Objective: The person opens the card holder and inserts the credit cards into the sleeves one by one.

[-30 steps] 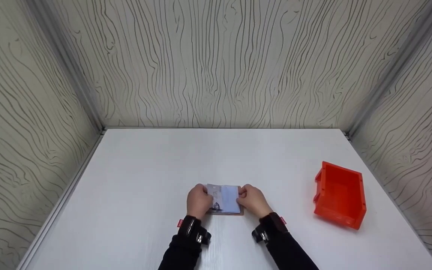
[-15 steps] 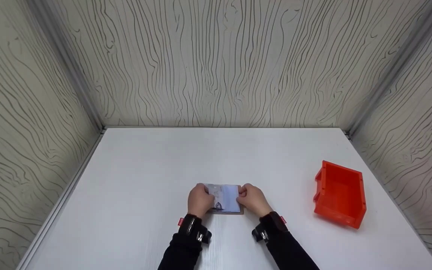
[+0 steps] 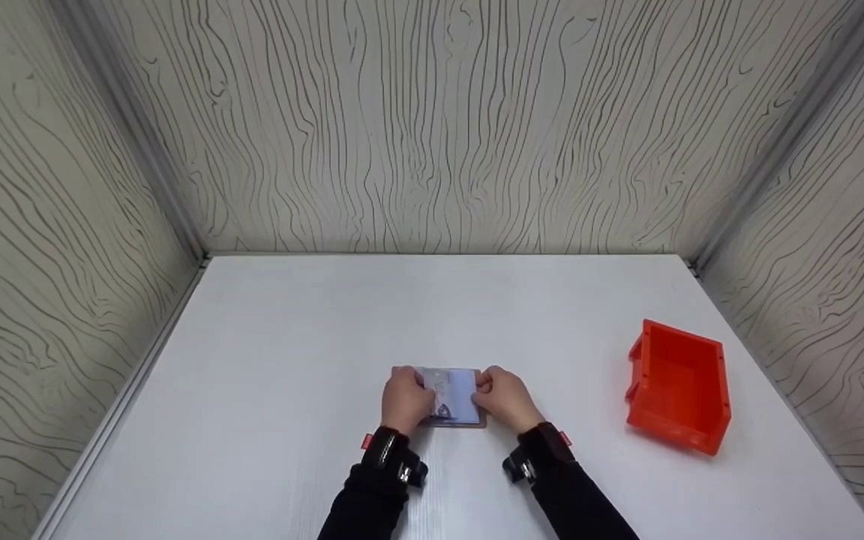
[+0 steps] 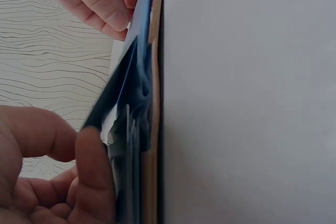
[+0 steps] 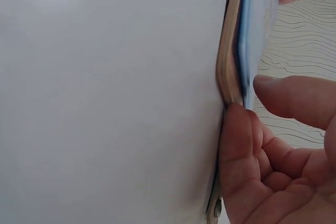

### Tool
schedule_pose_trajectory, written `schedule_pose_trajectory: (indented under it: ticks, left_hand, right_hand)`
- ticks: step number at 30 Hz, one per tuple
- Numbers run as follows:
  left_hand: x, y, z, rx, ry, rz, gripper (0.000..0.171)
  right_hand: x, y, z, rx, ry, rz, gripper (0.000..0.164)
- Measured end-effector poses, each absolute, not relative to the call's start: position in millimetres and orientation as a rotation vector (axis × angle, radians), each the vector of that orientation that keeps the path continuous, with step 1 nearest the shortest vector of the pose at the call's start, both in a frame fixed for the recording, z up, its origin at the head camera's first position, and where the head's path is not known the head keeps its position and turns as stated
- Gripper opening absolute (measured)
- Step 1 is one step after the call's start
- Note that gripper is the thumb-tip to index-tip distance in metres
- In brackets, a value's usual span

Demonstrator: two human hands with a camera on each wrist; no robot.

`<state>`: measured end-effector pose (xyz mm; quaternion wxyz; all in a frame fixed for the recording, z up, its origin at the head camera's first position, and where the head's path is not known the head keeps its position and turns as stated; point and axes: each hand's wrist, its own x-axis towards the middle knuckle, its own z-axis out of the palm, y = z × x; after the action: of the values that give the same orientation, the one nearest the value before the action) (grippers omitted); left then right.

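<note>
A brown-edged card holder (image 3: 483, 421), like a small wallet, lies spread on the white table between both hands. My left hand (image 3: 406, 399) pinches a greyish printed leaf (image 3: 441, 391) by its left side. In the left wrist view this leaf (image 4: 114, 85) looks dark blue and stands tilted up from the layers beneath. My right hand (image 3: 508, 399) pinches the holder's right edge. The right wrist view has the thumb against the pale blue sheet (image 5: 255, 35) and the fingertips at the brown cover (image 5: 229, 66). A small metal stud (image 5: 217, 208) shows lower on the cover.
An orange-red plastic bin (image 3: 679, 390) stands on the table (image 3: 297, 322) at the right. Wood-patterned panels (image 3: 432, 127) rise behind and at both sides. Black straps with small cameras sit on both wrists.
My left hand has shifted slightly right with the printed leaf, which covers more of the pale blue sheet. The right hand stays at the holder's right edge.
</note>
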<state>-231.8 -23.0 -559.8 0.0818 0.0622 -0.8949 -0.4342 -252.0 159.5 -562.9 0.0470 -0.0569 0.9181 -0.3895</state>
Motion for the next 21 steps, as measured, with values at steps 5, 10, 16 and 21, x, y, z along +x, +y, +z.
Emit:
schedule_pose_trajectory:
  ticks: [5, 10, 16, 21]
  left_hand:
    - [-232.8, -17.8, -562.2, 0.157, -2.664, -1.253, 0.011]
    - [-233.2, -13.7, -562.7, 0.114, -2.664, -1.219, 0.011]
    - [-233.4, -10.6, -561.7, 0.079, -2.726, -1.119, 0.007]
    - [-234.0, -7.2, -560.6, 0.091, -2.775, -1.122, 0.004]
  right_hand:
    - [-252.0, 159.4, -562.9, -0.190, 2.812, -1.197, 0.018]
    - [-251.6, 160.0, -562.9, -0.206, 2.827, -1.192, 0.018]
    - [-251.4, 161.1, -562.4, -0.227, 2.846, -1.176, 0.018]
    - [-250.8, 160.9, -562.8, -0.238, 2.854, -1.180, 0.017]
